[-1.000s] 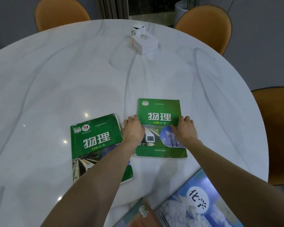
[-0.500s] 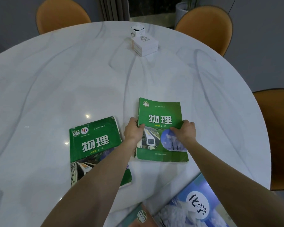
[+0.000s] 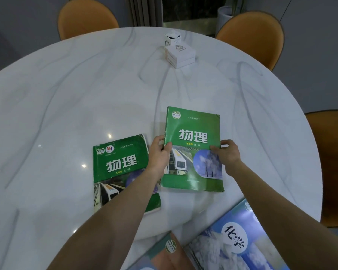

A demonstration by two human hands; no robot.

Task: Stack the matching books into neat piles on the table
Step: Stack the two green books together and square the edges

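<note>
Books with green physics covers are the matter now, and two of them lie on the white marble table [image 3: 66, 98]. Going from the left, the first physics book [image 3: 117, 164] lies flat, its long axis running away from the person and leaning a little to the left; the left forearm crosses over its lower right part. Just beside it, the left hand [image 3: 158, 154] holds the left edge of the second physics book [image 3: 193, 141], with the thumb on the cover and the other fingers hidden under or behind the edge. The right hand [image 3: 227, 154] holds the right edge of the same book in the same way, the thumb pressed on the cover. So both hands are clamped on this one book, at about the middle of its long sides. I cannot tell for sure if it is already off the table; its far end seems slightly raised.

The matching book lies to the left of the held one and somewhat nearer to the person, with only a narrow gap between them. I judge the coming move as a short carry to the left, with a small turn to bring the long axes into line.

At the lower right, a blue chemistry book [image 3: 240, 240] and a reddish book [image 3: 164, 254] wait near the table edge. White boxes [image 3: 180, 53] stand far off.
</note>
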